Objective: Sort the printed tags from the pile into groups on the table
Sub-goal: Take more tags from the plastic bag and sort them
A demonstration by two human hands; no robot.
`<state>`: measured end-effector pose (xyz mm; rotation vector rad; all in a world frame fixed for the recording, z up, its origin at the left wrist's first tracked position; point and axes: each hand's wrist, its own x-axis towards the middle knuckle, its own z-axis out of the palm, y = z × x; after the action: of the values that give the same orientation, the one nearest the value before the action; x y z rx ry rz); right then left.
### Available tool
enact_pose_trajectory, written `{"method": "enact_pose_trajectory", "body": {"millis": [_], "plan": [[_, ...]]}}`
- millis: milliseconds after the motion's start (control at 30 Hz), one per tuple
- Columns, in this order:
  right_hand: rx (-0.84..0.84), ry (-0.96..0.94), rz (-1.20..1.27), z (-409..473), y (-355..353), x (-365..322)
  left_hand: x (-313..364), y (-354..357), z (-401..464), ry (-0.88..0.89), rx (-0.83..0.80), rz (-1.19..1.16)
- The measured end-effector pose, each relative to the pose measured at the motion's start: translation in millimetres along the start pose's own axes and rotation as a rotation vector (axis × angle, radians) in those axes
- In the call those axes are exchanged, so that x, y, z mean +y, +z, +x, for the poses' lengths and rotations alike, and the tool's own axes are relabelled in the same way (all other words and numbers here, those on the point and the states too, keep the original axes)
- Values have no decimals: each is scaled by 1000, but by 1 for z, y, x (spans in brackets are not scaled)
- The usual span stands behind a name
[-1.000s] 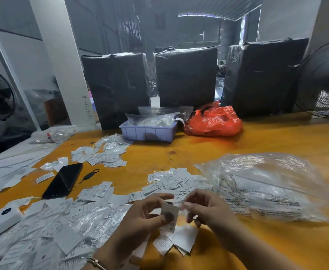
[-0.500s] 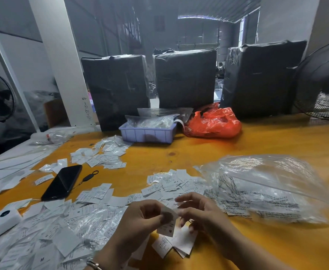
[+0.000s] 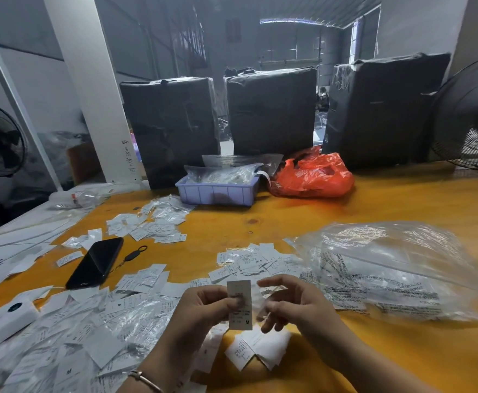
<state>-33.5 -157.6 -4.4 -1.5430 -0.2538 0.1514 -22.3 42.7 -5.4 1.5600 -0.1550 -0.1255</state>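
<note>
My left hand (image 3: 203,310) pinches one white printed tag (image 3: 239,304) marked M and holds it upright over the wooden table (image 3: 359,211). Just right of the tag is my right hand (image 3: 291,304), blurred, its fingers loosely curled and apart from the tag. A big loose pile of tags (image 3: 90,336), some in clear sleeves, covers the near left. Smaller groups lie below my hands (image 3: 257,350), beyond them (image 3: 249,260) and farther back left (image 3: 152,225).
A clear plastic bag (image 3: 388,273) holding more printed labels lies to the right. A black phone (image 3: 96,262) and a white device (image 3: 2,321) lie on the left. At the back stand a blue tray (image 3: 218,192), a red bag (image 3: 314,177) and black wrapped boxes (image 3: 172,129).
Both hands were pinching the tag low over the table. Now my left hand alone holds it, raised and upright, and my right hand has come off it to the right.
</note>
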Motion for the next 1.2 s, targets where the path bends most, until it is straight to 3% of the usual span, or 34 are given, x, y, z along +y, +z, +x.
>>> {"method": "enact_pose_trajectory", "body": {"millis": [167, 400, 633, 767, 1200], "plan": [[143, -67, -81, 1, -2, -2, 4, -1, -2, 9, -19, 26], [77, -224, -463, -3, 8, -4, 4, 9, -6, 42, -130, 171], [346, -233, -90, 3, -8, -3, 8, 3, -6, 49, -37, 151], [457, -274, -113, 3, -17, -1, 5, -1, -3, 76, 18, 151], [434, -359, -147, -1, -10, -5, 4, 3, -4, 83, -95, 150]]}}
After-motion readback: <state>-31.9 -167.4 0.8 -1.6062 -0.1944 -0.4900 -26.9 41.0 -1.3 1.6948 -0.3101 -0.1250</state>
